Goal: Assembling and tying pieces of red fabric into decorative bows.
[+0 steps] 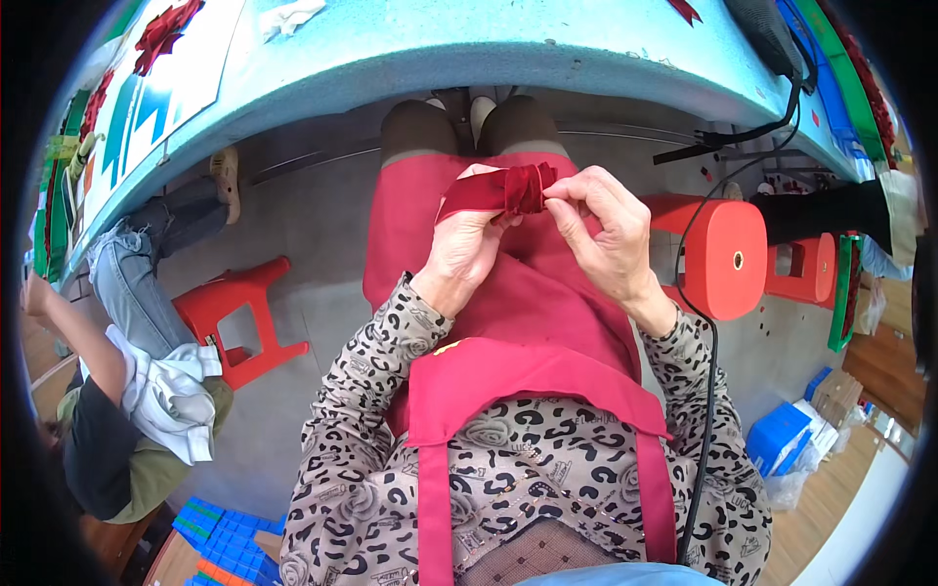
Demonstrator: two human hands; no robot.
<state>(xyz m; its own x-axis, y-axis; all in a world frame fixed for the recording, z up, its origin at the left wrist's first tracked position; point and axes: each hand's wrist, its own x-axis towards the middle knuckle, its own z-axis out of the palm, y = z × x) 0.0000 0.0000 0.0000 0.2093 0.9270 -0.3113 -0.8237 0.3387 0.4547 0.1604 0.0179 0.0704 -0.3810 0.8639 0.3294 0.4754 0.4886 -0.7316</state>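
1. Blue fabric nearest, then red apron.
2. Over the lap, left hand grips folded dark-red ribbon, seemingly steadying its layers; right hand pinches its right edge, probably for tautness.
3. Far: pale-blue table.

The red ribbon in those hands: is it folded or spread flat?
Mostly folded: the red ribbon bunches in layers between left hand and right hand; a smoother length extends leftward.
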